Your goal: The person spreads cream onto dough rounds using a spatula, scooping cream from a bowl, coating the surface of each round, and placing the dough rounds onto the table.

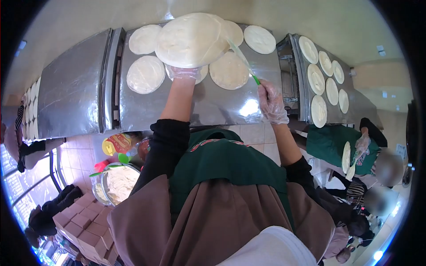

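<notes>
While the left hand point(185, 73), in a clear plastic glove, bears a large pale disc point(193, 40) from below, the right hand point(271, 99) grips a green-handled spatula point(242, 57) beside it. The disc is raised above the metal table point(217, 102), just left of twelve o'clock, its pale, slightly uneven face turned to the camera. The left fingers are hidden underneath, so I cannot tell how widely they are spread. At two o'clock the right fingers, gloved alike, are wrapped around the green handle; the blade slants up towards eleven o'clock and overlaps the disc's three o'clock edge — whether it presses on the surface I cannot tell.

Around the raised disc, smaller-looking pale rounds point(145, 74) lie on the metal table; four show plainly, and two more peek out from behind the disc and left hand. Farther out at two o'clock, a second table point(359, 104) carries seven pale rounds; at ten o'clock stands another metal table point(73, 88).

Towards eight o'clock sits a bowl point(119, 184) of pale, creamy mixture, with a yellow-lidded container point(108, 147) above it, near nine. Brown cartons point(86, 219) are stacked between seven and eight. Just past three o'clock, a co-worker in a green apron point(324, 148) — gloved too — holds a round and a spatula.
</notes>
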`<state>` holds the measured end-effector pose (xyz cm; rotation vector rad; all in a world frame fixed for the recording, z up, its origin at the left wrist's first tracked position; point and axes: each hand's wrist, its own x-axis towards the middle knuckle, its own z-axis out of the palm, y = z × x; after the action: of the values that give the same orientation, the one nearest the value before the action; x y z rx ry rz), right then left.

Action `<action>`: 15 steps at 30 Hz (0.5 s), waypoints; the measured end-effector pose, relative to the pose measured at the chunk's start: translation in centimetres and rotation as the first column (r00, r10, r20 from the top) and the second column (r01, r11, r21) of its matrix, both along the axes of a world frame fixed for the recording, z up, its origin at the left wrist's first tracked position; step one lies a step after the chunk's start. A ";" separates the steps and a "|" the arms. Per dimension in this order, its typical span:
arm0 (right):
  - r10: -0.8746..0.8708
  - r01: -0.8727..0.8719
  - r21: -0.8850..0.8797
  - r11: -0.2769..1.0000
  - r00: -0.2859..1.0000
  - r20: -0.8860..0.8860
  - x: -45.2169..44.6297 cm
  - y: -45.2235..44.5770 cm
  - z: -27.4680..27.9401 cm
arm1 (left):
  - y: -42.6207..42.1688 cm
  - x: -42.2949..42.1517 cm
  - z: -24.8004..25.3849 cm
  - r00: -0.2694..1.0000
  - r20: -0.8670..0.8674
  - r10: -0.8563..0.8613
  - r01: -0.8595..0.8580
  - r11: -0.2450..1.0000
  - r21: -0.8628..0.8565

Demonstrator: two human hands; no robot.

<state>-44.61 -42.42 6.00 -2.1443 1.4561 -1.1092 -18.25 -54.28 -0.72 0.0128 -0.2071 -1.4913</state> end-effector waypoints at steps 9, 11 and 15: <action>0.014 -0.031 0.244 0.969 0.997 0.072 0.4 4.7 -2.6 | -1.6 -1.9 -2.9 0.993 -0.007 -0.116 0.116 0.992 0.053; -0.024 -0.045 0.349 0.936 0.981 0.191 -0.3 5.3 -3.5 | -1.9 -2.3 -3.2 0.991 -0.001 -0.130 0.130 0.990 0.060; -0.369 -0.203 0.701 0.683 0.733 0.571 -3.1 6.8 -2.4 | -1.7 -4.9 -4.1 0.988 0.011 -0.154 0.153 0.985 0.080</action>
<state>-47.70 -35.66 3.60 -0.9376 1.3045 -0.9417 -23.17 -55.99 -4.85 0.0749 -0.1659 -1.6532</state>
